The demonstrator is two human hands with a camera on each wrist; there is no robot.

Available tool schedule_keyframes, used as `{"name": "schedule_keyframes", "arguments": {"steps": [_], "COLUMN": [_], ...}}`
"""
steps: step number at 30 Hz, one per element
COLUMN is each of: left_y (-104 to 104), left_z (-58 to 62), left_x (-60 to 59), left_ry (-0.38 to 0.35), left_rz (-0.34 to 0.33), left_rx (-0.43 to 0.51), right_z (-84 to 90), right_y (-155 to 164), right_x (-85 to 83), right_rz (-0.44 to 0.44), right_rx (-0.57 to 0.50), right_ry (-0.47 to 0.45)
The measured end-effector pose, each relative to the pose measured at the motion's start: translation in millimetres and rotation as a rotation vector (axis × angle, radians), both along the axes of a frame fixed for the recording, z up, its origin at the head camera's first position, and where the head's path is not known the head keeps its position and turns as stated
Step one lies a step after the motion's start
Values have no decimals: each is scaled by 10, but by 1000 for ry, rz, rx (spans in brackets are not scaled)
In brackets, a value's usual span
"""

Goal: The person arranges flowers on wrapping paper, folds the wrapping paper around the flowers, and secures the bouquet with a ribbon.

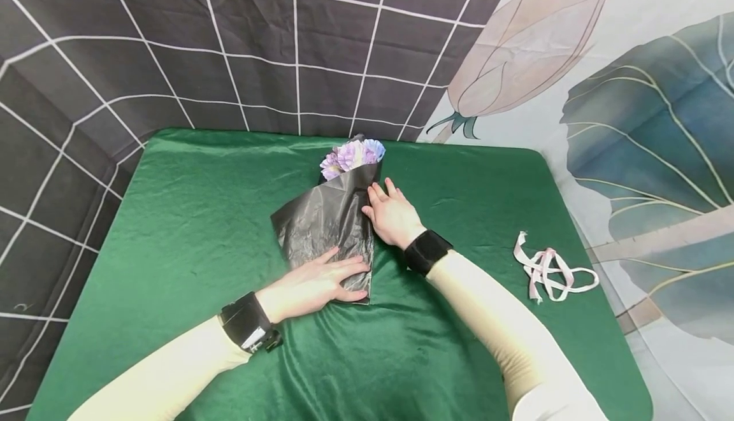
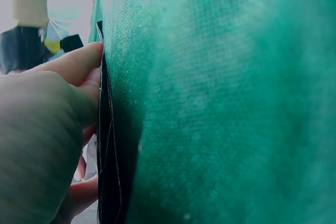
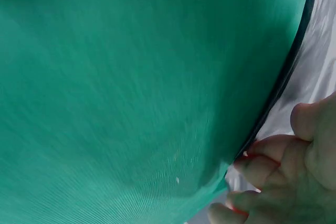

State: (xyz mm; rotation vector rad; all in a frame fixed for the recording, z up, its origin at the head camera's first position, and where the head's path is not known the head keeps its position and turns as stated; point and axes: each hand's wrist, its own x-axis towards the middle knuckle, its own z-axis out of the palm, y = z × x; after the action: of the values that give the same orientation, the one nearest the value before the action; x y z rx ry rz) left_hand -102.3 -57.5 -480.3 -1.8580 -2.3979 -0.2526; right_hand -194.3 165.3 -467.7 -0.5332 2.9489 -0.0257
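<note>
Pressing flat on the near end of the black wrapping paper, the left hand lies palm down with its fingers straight and slightly spread, thumb resting on the sheet farther in. The right hand lies at the paper's right edge, fingers extended and close together, their tips touching the fold where the sheet overlaps — nothing is curled round or pinched by either hand.

The paper forms a loose cone around a bunch of pale purple flowers, whose heads stick out of the far end. The bundle sits about midway across the tabletop, toward its far edge, with the flower heads nearest that edge and the narrow end pointing at the near edge. A green satin cloth covers the whole tabletop.

From the left wrist view, the left hand shows close and blurred, its fingers laid against the thin dark edge of the paper on the green cloth. From the right wrist view, fingertips of the right hand rest beside the paper's dark rim — little else is sharp there.

A pink ribbon lies loose in tangled loops near the right edge of the tabletop, well apart from the bundle and both hands. Both forearms wear cream sleeves with a black wrist strap each.
</note>
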Motion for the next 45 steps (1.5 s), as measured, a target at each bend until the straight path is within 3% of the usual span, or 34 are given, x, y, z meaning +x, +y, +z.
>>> {"name": "schedule_keyframes", "arguments": {"steps": [7,20,31,36,41,45], "left_y": [-15,-8,-7,2,15,2], "left_z": [-25,-4,-13,-22,-35,-38], "left_x": [12,8,-3,-9,-17,-12], "left_ry": [-1,-15,-40,-32,-26,-46], "left_rz": [-2,-9,5,3,10,19], "left_rx": [13,10,-18,-17,-21,-36], "right_z": [1,33,81,24,1,19], "right_y": [-32,-121,-158,-155,-98,-55], "right_x": [-285,-548,-564,-533,-392,-124], "right_rz": [-78,-190,-216,-226,-161,-70], "right_rx": [28,128,178,135,105,72], "right_ry": [-85,-71,-122,-115,-110,-150]}}
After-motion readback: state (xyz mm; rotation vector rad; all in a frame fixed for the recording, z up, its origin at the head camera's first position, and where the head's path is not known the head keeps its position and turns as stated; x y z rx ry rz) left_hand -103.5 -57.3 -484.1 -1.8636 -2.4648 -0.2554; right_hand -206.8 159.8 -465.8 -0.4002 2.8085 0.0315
